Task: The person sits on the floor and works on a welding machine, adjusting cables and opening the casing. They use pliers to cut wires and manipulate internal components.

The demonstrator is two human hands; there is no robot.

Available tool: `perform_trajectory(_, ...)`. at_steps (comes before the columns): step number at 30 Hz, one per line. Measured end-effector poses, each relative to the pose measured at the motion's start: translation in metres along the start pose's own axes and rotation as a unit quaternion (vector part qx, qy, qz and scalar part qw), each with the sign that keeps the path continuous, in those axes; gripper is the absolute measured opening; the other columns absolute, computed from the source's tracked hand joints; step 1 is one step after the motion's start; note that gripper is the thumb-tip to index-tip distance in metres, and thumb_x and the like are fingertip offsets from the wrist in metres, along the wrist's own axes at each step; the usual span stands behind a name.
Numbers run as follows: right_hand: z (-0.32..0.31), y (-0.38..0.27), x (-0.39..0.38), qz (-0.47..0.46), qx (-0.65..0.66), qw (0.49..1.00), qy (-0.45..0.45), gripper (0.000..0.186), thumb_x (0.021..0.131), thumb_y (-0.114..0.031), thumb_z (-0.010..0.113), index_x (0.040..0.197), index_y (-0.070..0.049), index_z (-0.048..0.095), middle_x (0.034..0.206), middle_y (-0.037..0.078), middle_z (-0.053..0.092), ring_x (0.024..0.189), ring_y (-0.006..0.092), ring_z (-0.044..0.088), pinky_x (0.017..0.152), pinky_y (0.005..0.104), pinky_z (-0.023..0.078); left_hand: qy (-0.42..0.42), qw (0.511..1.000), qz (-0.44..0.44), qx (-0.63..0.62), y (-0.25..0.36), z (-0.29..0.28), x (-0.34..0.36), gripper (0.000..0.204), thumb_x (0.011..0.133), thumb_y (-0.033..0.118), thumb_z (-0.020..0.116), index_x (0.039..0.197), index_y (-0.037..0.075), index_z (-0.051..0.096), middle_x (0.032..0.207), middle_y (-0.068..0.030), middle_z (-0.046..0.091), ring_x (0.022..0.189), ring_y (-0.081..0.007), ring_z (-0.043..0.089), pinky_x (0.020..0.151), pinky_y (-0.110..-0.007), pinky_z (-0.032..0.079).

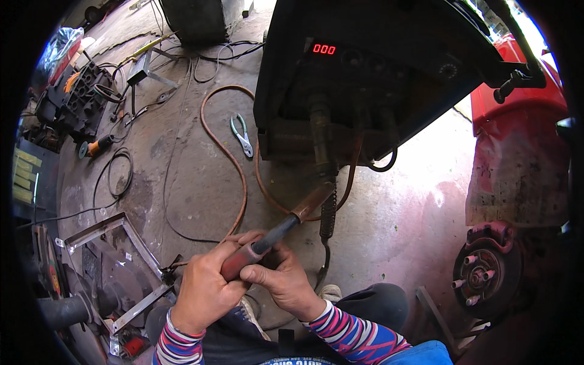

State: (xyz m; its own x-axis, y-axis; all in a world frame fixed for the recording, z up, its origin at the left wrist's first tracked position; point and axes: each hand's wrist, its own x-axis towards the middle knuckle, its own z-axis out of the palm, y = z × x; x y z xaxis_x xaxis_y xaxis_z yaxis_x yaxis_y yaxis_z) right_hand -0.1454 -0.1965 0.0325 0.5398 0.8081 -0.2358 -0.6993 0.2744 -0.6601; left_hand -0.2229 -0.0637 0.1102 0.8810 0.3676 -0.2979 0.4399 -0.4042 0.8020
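Low over the concrete floor (389, 234), a torch-like tool (277, 236) sits between both hands, red grip toward the body and copper-coloured end pointing up at a dark machine (401, 79). Left hand (210, 281) has its fingers curled round the grip; right hand (291, 286) pinches the same grip, thumb pressed near its bottom end and the other fingers half hidden behind.

Stuff I'd worry about: if both hands loosen together, the tool probably drops on the concrete and dings that copper end. A pull sideways might snag the coiled spring sleeve (328, 213) hanging under the machine; the copper end overlaps it from this angle, can't tell if they touch. Loops of orange-brown cable (244, 185) lie right ahead, so a shifting foot could catch one and yank it. The display (323, 49) is lit, so I'd treat the thing as powered.

Headcount: two hands, one tool, one machine, one display, one spring sleeve, one pair of pliers (246, 140) on the floor, one orange grinder (100, 145), one metal frame (145, 246), one wheel hub (477, 278) with four studs showing. Cables? Several, too tangled to count.
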Motion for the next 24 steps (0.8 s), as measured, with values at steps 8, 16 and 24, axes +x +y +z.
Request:
perform_trajectory(8, -0.004, -0.014, -0.016, 0.025, -0.039, 0.997, 0.063, 0.051, 0.091, -0.014, 0.079, 0.134, -0.006, 0.053, 0.137, 0.013, 0.059, 0.122, 0.0201, 0.059, 0.109, 0.037, 0.046, -0.021, 0.999, -0.024, -0.009, 0.01, 0.01, 0.005, 0.059, 0.074, 0.001, 0.063, 0.133, 0.006, 0.064, 0.101, -0.0217, 0.072, 0.088, -0.0347, 0.073, 0.08, -0.037, 0.056)
perform_trajectory(16, -0.001, -0.019, -0.013, -0.053, -0.033, 0.997, 0.055, 0.052, 0.089, -0.02, 0.082, 0.129, -0.002, 0.054, 0.141, 0.022, 0.057, 0.128, 0.0271, 0.057, 0.112, 0.0407, 0.044, 0.04, 0.998, 0.037, 0.021, 0.003, 0.018, 0.005, 0.032, 0.074, 0.012, 0.07, 0.104, 0.006, 0.064, 0.082, -0.0221, 0.068, 0.08, -0.046, 0.067, 0.068, -0.053, 0.052)
perform_trajectory(24, 0.005, -0.016, -0.007, -0.045, -0.057, 0.996, 0.047, 0.055, 0.087, -0.023, 0.084, 0.129, -0.003, 0.055, 0.141, 0.023, 0.058, 0.129, 0.0282, 0.056, 0.113, 0.0416, 0.042, 0.05, 0.998, 0.036, 0.005, -0.003, 0.004, 0.001, 0.033, 0.073, 0.012, 0.071, 0.105, 0.006, 0.064, 0.08, -0.0231, 0.067, 0.079, -0.0465, 0.066, 0.068, -0.053, 0.052)
